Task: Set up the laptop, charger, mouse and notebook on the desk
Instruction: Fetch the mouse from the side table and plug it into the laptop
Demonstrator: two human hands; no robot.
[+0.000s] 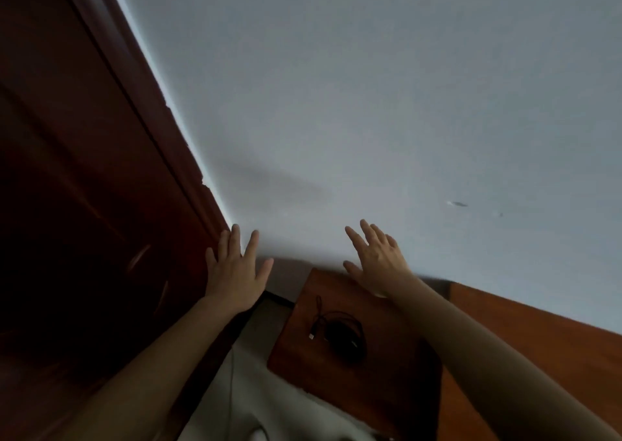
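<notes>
Both my hands are raised in front of the pale wall with fingers straight and spread, holding nothing. My left hand is near the dark wooden door frame. My right hand hovers above the far end of a small brown wooden table. On that table lies a black mouse with its black cable coiled around it, the plug end pointing left. No laptop, charger or notebook is in view.
A dark red-brown wooden door or wardrobe fills the left side. A pale wall fills the upper part. A larger wooden surface runs along the right. Light floor shows below the small table.
</notes>
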